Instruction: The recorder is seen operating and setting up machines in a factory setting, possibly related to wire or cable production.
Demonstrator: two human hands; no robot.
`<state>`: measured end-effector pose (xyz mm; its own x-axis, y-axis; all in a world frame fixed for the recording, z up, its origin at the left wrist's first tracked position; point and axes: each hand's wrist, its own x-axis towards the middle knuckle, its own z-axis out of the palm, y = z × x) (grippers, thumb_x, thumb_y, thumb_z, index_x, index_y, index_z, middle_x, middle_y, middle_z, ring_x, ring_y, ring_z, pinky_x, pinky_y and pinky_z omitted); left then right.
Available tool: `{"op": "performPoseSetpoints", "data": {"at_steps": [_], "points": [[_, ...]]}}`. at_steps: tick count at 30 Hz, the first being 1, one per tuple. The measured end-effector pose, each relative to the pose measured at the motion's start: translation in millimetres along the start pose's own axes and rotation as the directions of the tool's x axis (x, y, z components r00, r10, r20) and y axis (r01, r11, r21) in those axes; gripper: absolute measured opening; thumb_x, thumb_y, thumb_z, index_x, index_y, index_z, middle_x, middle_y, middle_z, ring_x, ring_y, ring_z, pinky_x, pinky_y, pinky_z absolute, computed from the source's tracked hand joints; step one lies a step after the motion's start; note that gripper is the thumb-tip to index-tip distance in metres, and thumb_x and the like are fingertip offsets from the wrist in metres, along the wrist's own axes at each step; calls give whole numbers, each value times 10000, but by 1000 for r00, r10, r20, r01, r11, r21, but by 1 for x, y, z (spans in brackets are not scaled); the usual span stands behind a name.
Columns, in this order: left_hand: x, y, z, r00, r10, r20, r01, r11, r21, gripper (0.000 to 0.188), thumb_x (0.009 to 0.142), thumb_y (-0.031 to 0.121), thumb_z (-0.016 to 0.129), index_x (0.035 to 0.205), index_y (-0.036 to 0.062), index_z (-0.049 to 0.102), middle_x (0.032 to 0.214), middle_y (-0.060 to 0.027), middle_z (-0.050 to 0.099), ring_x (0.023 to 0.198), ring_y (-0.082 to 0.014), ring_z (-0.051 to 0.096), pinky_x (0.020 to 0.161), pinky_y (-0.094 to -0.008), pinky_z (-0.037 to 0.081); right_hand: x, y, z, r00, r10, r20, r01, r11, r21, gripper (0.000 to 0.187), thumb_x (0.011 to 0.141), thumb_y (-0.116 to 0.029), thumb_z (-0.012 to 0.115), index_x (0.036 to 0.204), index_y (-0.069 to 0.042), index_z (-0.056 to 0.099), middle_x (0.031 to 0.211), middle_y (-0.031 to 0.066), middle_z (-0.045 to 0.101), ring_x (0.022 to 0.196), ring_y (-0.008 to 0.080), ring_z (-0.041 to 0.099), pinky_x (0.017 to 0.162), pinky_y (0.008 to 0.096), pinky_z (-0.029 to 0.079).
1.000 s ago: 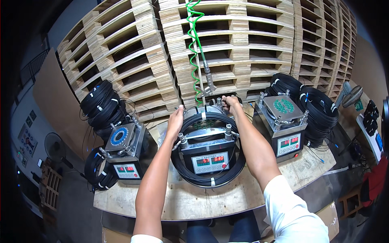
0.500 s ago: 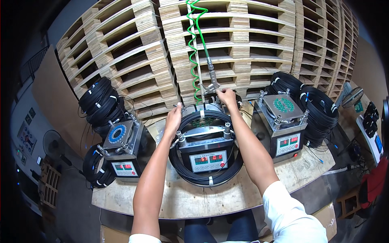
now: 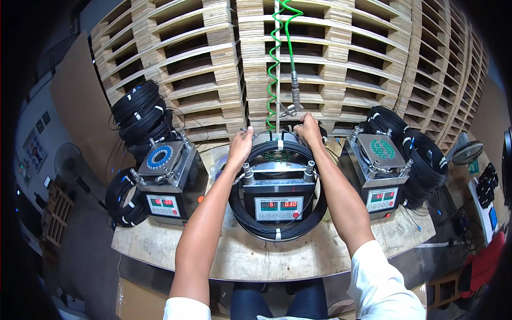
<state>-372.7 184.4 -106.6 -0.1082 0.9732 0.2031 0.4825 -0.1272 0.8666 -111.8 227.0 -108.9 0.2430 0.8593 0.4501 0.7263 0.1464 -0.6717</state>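
A black box-shaped machine [image 3: 277,189] with a metal top and a red-lit display stands mid-table. A coil of black cable [image 3: 278,233] tied with white bands loops round its front, leaning against it. My left hand [image 3: 241,145] is closed, thumb up, on a metal corner knob [image 3: 244,129] at the machine's back left. At the back right corner, my right hand [image 3: 311,132] is closed with fingers bent inward; what they grip is hidden. Just above it hangs a metal air gun [image 3: 295,101] on a green coiled hose [image 3: 292,48]. Metal posts [image 3: 309,172] rise at the front corners.
Similar machines stand left [image 3: 168,184] and right [image 3: 376,176], one topped with blue pieces in a ring, one with green pieces. Black cable coils [image 3: 141,114] pile beside them. Stacked wooden pallets [image 3: 336,69] rise behind the wooden table [image 3: 256,261].
My view has shifted, so everything sits somewhat differently in the picture. The machines' red displays read differently. Both hands stay at the middle machine's back corners.
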Motion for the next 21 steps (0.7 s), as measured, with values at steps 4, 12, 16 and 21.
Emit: {"op": "performPoseSetpoints", "data": {"at_steps": [4,12,16,21], "points": [[0,2,3,1000,-4,-1,4,1000,-21,801,940,622,479,1354,-63,509,1292,-333,575,1275,-426,529,1079,-443,393,12,15,13,990,-132,40,121,971,208,407,722,-105,765,1051,5,552,911,193,698,853,295,699,759,382,542],[-4,7,2,998,-64,-16,63,998,-18,789,926,627,485,1391,-10,486,1319,-303,571,1266,-444,527,1065,-474,409,31,30,15,963,-109,245,13,931,366,302,818,-72,625,1095,44,592,915,138,732,846,182,689,782,290,527],[-2,7,16,997,-73,3,73,991,-116,798,930,595,518,1433,-20,432,1372,-304,531,1316,-434,487,1099,-469,376,23,44,-1,931,-214,296,104,932,347,388,891,-59,551,1268,34,561,920,117,728,889,180,667,835,289,509],[42,-38,-7,869,-283,406,472,722,-506,382,995,444,555,755,147,552,548,47,378,495,-103,376,456,-341,316,-23,5,-27,956,-15,294,-58,970,236,453,1003,-225,561,1416,-62,471,1065,180,676,945,172,615,826,317,501]]}}
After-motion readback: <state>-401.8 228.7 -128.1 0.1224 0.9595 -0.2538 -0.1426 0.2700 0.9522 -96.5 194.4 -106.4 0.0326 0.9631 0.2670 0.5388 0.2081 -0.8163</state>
